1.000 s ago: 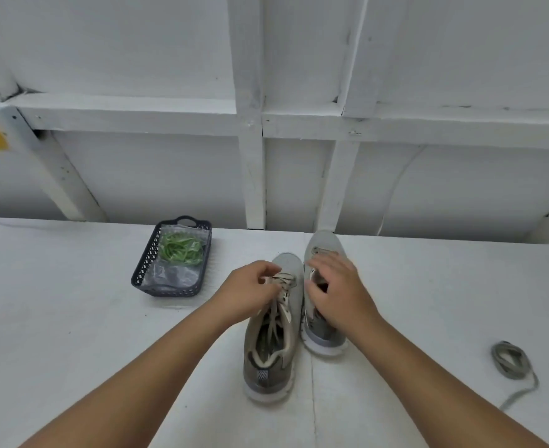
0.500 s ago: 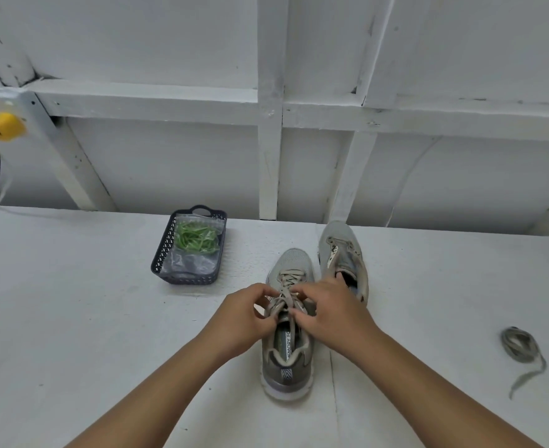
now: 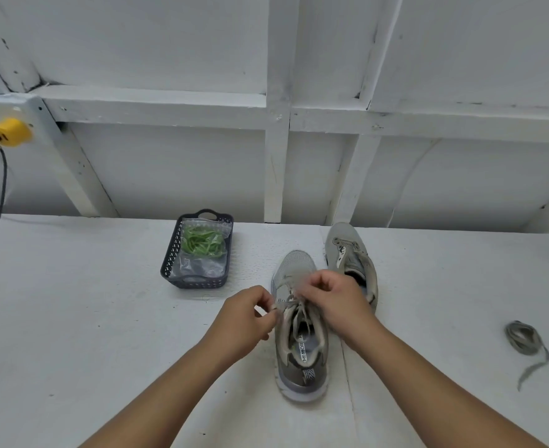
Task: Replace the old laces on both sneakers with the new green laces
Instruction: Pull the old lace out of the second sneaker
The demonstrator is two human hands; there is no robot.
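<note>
Near sneaker: the grey mesh sneaker with a pale sole point(image 3: 300, 350) stood heel toward the person at about 6 o'clock of the scene, its old beige lace point(image 3: 294, 310) still threaded through the eyelets.
Left hand: the left hand point(image 3: 250, 318) sat at the shoe's 9 o'clock side, fingers curled, pinching a strand of that lace.
Right hand: the right hand point(image 3: 334, 299) hovered over the tongue at the shoe's 1 o'clock, fingers curled; blurred, but it seemed to pinch the lace too.
Removed lace: a loose grey coiled lace point(image 3: 523, 342) lay well apart at 3 o'clock on the white tabletop point(image 3: 72, 318).
Far sneaker: the second grey sneaker point(image 3: 350, 260), just beside the first at 1 o'clock, showed no lace, as far as could be seen.
New laces: bright green laces in a clear plastic bag point(image 3: 202, 244) rested in a dark plastic mesh basket point(image 3: 169, 263) at 11 o'clock, seemingly unopened.
Progress: judged early; one shoe stripped, the other being unlaced, and both green laces left to thread.
</note>
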